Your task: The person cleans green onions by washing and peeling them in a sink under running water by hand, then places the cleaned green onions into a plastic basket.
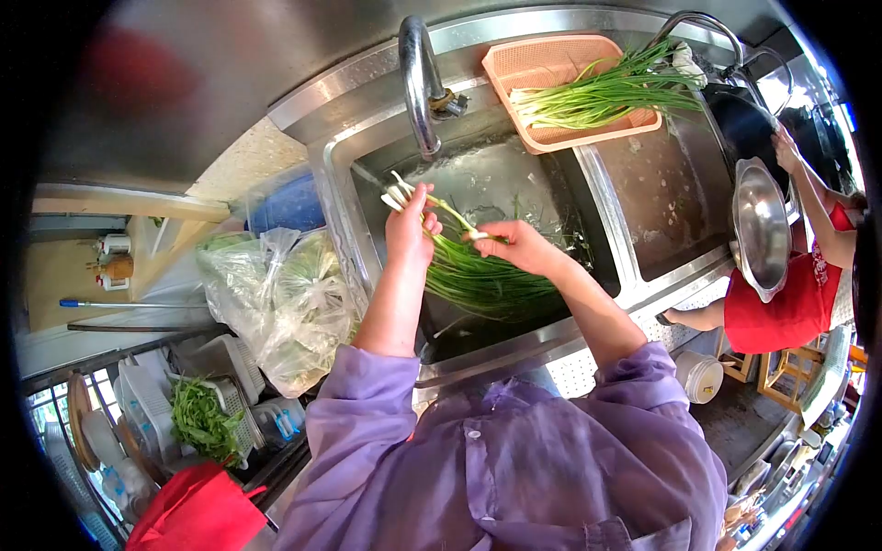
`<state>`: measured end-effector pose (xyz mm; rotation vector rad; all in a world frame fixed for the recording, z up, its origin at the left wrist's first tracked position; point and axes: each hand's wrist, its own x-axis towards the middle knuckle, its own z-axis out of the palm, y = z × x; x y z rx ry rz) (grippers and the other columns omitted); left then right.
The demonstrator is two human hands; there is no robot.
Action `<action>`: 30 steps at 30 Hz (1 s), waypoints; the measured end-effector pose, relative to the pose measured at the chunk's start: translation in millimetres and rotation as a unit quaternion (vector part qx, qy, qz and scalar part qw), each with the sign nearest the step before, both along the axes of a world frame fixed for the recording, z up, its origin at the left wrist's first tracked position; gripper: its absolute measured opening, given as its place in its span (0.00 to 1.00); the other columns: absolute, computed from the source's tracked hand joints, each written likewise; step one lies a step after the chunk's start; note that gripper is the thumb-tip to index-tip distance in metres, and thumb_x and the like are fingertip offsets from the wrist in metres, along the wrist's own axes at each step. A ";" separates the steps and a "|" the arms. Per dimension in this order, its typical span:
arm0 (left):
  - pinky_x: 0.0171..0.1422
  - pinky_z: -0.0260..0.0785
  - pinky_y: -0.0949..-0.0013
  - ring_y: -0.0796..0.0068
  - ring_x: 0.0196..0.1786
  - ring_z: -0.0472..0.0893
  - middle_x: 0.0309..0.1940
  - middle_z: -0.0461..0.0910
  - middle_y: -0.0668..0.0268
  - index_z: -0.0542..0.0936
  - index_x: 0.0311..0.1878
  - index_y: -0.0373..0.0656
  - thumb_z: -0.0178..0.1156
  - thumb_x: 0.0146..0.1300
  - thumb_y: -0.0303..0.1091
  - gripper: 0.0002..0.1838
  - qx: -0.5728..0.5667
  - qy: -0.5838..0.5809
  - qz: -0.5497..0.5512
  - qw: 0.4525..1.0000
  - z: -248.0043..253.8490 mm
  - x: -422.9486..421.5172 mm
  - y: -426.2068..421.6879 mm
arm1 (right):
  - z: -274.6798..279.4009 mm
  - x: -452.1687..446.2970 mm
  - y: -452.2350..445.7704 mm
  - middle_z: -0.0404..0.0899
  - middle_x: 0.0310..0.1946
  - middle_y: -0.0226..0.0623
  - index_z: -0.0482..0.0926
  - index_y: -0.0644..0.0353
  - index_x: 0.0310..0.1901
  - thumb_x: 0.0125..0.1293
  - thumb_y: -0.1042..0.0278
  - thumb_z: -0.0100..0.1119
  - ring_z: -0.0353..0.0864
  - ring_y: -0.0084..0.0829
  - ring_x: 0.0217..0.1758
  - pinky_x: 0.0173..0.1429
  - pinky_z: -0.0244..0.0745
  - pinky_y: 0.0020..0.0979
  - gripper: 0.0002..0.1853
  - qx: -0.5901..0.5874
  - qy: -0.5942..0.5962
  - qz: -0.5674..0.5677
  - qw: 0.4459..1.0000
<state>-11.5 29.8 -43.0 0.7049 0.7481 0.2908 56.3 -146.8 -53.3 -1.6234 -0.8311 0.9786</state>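
My left grip (411, 228) is wrapped around a small bunch of spring onions (396, 195), their white ends poking up beyond my fingers. My right grip (517, 248) pinches a single stalk (450, 209) near its pale end, and that stalk slants across between my two hands. All of it is held over the left basin (537, 179), with a mass of long greens (487, 280) spread beneath; I cannot tell which of those leaves belong to what I hold. To handle this stalk well, I would hold the bunch firmly but gently with the left, since the leaves probably bruise easily, and leave the fine work to thumb and fingertips on the right. Pulling along the stalk rather than sideways should spare it from snapping. Working low over the basin would let loose bits drop there. The faucet (424, 83) hangs just beyond my left knuckles, so I'd mind it when lifting. Farther off to the right, a peach basket (501, 73) carries another bundle (588, 101), its green tops draped over the rim
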 end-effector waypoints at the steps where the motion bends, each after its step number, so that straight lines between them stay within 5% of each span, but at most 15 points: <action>1: 0.22 0.53 0.77 0.84 0.18 0.62 0.25 0.68 0.71 0.75 0.37 0.39 0.55 0.58 0.36 0.10 0.006 -0.017 -0.008 1.000 5.5 -1.1 0.3 | 2.8 -0.1 -2.9 0.75 0.27 0.27 0.74 0.62 0.46 0.63 0.61 0.49 0.70 0.18 0.34 0.43 0.66 0.23 0.15 -0.010 0.000 0.017 1.000; 6: 0.28 0.57 0.78 0.83 0.26 0.66 0.31 0.72 0.70 0.75 0.42 0.38 0.48 0.63 0.36 0.12 0.094 -0.071 -0.113 0.987 23.8 -16.5 -2.2 | 14.5 17.5 -4.1 0.75 0.38 0.43 0.73 0.62 0.47 0.62 0.62 0.48 0.74 0.32 0.42 0.46 0.67 0.28 0.15 0.014 -0.145 -0.190 0.971; 9: 0.30 0.58 0.78 0.83 0.28 0.67 0.32 0.72 0.69 0.72 0.49 0.37 0.48 0.63 0.34 0.14 0.130 -0.109 -0.176 0.970 35.3 -20.0 -6.7 | 42.5 14.0 16.9 0.75 0.35 0.47 0.73 0.62 0.45 0.62 0.62 0.46 0.75 0.42 0.40 0.46 0.68 0.33 0.15 0.063 -0.112 -0.129 0.983; 16: 0.23 0.57 0.80 0.85 0.21 0.68 0.25 0.73 0.72 0.76 0.43 0.40 0.53 0.60 0.37 0.12 0.273 0.011 -0.121 0.954 37.1 -9.9 -13.3 | 53.5 13.6 60.1 0.77 0.26 0.43 0.74 0.63 0.39 0.62 0.51 0.44 0.77 0.40 0.30 0.39 0.70 0.35 0.20 -0.085 -0.281 0.033 0.955; 19: 0.20 0.58 0.81 0.85 0.19 0.67 0.24 0.74 0.71 0.77 0.35 0.41 0.51 0.61 0.38 0.11 0.276 0.024 -0.017 0.961 53.2 -8.9 -0.5 | 37.6 31.4 69.5 0.78 0.27 0.34 0.74 0.59 0.38 0.63 0.51 0.43 0.75 0.27 0.32 0.42 0.67 0.30 0.19 -0.048 -0.101 0.203 0.973; 23: 0.29 0.63 0.76 0.80 0.28 0.73 0.32 0.77 0.64 0.72 0.35 0.40 0.45 0.64 0.38 0.11 0.279 0.035 0.076 0.957 56.6 -10.6 50.2 | 29.5 40.2 55.2 0.76 0.26 0.29 0.74 0.61 0.38 0.65 0.53 0.42 0.71 0.20 0.34 0.49 0.60 0.24 0.18 -0.039 0.112 0.241 0.963; 26: 0.41 0.70 0.63 0.61 0.35 0.77 0.31 0.75 0.56 0.69 0.38 0.37 0.39 0.66 0.38 0.14 0.166 -0.003 0.077 0.983 66.5 -17.5 71.6 | 14.3 48.6 50.6 0.77 0.29 0.32 0.73 0.63 0.41 0.65 0.54 0.41 0.71 0.22 0.36 0.49 0.62 0.26 0.19 0.016 0.203 0.270 0.941; 30: 0.44 0.70 0.54 0.55 0.35 0.77 0.29 0.75 0.55 0.68 0.41 0.37 0.39 0.66 0.40 0.15 0.212 -0.036 0.075 0.974 65.8 -37.8 117.1 | -10.1 49.9 39.8 0.77 0.33 0.36 0.71 0.63 0.47 0.66 0.54 0.40 0.72 0.25 0.38 0.50 0.64 0.29 0.20 -0.016 0.329 0.268 0.905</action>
